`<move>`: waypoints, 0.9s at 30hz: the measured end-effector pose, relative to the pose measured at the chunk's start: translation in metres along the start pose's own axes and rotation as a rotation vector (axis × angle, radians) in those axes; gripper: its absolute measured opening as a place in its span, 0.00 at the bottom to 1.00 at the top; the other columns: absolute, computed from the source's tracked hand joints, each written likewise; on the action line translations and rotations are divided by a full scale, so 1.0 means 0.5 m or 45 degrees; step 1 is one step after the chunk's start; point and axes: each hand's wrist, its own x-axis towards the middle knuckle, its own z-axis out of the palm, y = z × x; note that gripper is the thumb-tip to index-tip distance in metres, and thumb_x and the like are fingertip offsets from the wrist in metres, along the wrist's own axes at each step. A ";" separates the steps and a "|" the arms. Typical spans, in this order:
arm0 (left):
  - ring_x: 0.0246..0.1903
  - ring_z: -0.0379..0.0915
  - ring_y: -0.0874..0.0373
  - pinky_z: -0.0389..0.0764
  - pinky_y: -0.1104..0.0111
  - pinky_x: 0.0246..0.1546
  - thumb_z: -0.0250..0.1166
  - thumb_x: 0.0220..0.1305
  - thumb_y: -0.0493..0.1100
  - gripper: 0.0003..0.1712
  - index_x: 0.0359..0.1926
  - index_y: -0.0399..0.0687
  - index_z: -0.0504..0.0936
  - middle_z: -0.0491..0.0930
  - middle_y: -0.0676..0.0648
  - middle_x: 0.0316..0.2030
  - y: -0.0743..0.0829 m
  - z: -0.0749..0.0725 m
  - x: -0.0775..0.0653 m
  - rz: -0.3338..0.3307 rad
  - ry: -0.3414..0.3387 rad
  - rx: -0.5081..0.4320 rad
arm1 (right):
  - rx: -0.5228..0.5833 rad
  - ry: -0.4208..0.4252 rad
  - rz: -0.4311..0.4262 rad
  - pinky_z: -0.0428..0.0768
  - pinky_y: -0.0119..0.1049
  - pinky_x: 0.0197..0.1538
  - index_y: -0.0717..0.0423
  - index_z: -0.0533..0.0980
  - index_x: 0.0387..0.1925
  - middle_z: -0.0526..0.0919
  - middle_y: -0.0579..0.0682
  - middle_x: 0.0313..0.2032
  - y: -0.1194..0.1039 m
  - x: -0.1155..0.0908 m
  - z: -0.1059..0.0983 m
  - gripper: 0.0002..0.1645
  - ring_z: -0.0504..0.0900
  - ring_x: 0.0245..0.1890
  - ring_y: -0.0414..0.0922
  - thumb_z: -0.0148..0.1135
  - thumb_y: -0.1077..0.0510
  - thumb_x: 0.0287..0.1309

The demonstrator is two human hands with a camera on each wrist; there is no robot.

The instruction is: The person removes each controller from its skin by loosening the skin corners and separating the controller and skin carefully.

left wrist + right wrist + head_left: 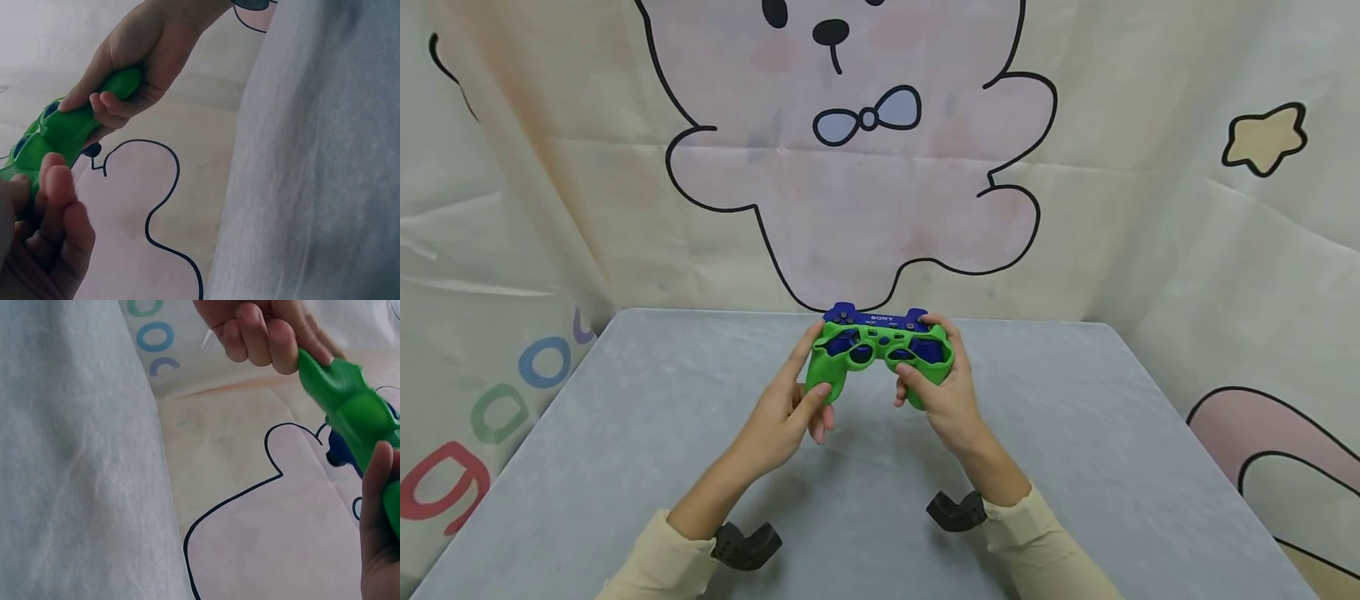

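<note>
A blue game controller marked SONY is held up over the far part of the table, partly inside a green silicone cover. Its top edge stands out above the cover, and blue shows through the cover's openings. My left hand pinches the cover's left grip between thumb and fingers. On the other side, my right hand grips the right end, thumb on the front face and index finger up at the top corner. In the right wrist view, the left fingers hold the tip of the green grip.
A table with a grey-blue cloth lies below the hands. Behind it hangs a cream curtain with a large pink cartoon animal. Black wrist mounts sit by both cream sleeves.
</note>
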 end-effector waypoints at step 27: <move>0.10 0.69 0.58 0.77 0.64 0.14 0.52 0.79 0.40 0.44 0.80 0.75 0.38 0.75 0.48 0.15 0.011 0.054 -0.012 0.038 0.100 -0.080 | -0.088 0.079 -0.155 0.84 0.32 0.27 0.52 0.61 0.68 0.78 0.49 0.45 -0.004 0.013 -0.019 0.36 0.79 0.21 0.40 0.58 0.75 0.64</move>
